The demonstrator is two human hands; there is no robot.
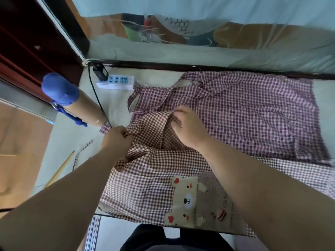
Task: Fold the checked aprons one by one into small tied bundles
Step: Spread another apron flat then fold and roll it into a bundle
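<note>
A person stands over a pale table with two aprons spread across it, both bare forearms reaching forward. Beyond the left hand and off to its left stands a tan bottle with a blue cap and strap. Farther beyond it a white power strip lies with a black plug seated in its left end. A yellow stick lies on the table to the near left of that hand. The left hand has its fingers curled tight, pinching a gathered corner of the brown checked apron and lifting the cloth into a ridge. This apron lies under and between the two hands and runs back toward the person. Its bear patch sits on the near part, beneath the right forearm. Just to the right of the left hand, across the raised fold, the right hand rests knuckles up, its fingertips bent down and gripping the upper edge of the same brown checked apron. Beyond and to the right of the right hand the purple checked apron lies flat. Its straps are loose near the right hand's fingertips, and its near edge overlaps the brown one.
</note>
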